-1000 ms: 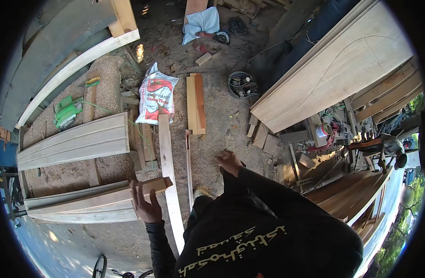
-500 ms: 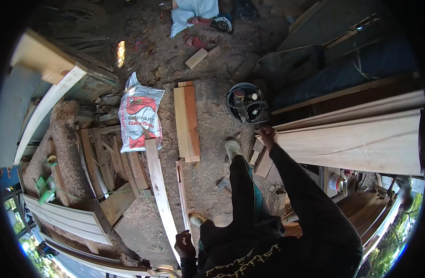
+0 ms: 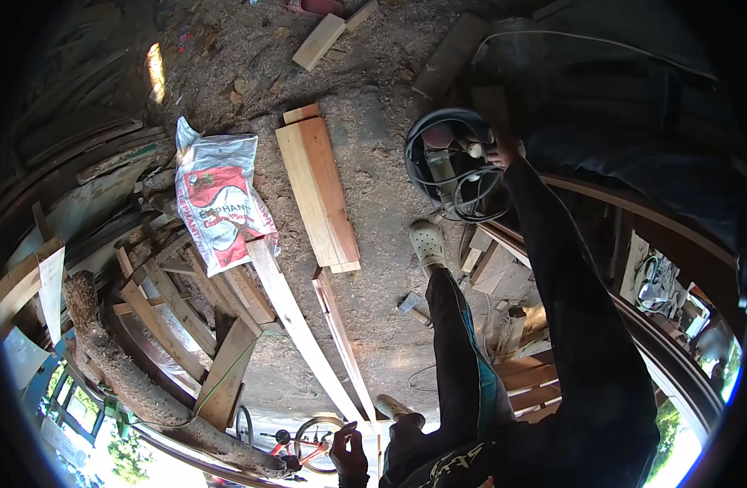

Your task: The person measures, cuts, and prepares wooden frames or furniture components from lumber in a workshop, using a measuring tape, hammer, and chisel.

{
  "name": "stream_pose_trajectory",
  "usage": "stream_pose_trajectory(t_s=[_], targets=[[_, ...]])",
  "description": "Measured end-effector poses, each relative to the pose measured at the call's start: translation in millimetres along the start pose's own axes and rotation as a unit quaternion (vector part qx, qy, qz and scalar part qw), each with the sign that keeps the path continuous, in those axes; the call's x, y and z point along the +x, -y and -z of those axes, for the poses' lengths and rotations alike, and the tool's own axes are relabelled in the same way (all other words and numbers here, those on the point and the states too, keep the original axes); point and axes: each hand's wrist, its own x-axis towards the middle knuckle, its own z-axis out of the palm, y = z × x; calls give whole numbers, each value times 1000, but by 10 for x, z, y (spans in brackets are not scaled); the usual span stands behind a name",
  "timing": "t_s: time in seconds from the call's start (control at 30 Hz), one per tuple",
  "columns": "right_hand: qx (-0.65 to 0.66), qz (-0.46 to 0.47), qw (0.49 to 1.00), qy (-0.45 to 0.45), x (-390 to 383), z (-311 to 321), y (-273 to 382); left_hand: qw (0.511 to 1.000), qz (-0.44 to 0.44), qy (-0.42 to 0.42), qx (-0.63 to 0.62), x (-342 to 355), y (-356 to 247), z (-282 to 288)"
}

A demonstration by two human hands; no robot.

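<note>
One bucket (image 3: 412, 145), right hand (image 3: 502, 151) at rim, grip unclear, left hand (image 3: 349, 454) half-curled, well away

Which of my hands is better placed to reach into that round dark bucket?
Right, most likely. Your right hand is at the right side of the bucket, while your left hand is low in the picture, well away from it.

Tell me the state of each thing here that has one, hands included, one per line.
Black bucket: open-topped, things inside
Right hand: at the bucket's right side, grip unclear
Left hand: fingers partly bent, nothing visible in it
Sack: lying down, closure unclear
Short planks: stacked
Hammer-like tool: lying on the ground
</note>
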Motion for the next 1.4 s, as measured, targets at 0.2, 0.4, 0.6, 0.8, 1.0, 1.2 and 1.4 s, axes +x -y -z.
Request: stream_pose_trajectory(t_s=[0.2, 0.4, 0.6, 0.8, 1.0, 1.2, 1.4], targets=[[-25, 176, 983, 42, 481, -446, -224, 954, 161, 247, -50, -246, 1228, 22], [-464, 411, 738, -267, 398, -405, -1129, 996, 69, 16, -62, 115, 429, -150], [-260, 350, 852, -289, -245, -87, -1314, 996, 37, 52, -62, 245, 989, -137], [-245, 462, 790, -321, -1057, -127, -1052, 989, 121, 35, -73, 101, 1088, 288], [-249, 574, 728, -278, -1560, 635, -669, 981, 82, 94, -148, 241, 1065, -191], [9, 407, 880, -245, -2128, 256, -596, 991, 22, 53, -124, 229, 925, -53], [-22, 548, 835, -46, -3177, 594, -161, 989, 87, 1, -121, -46, 745, 35]])
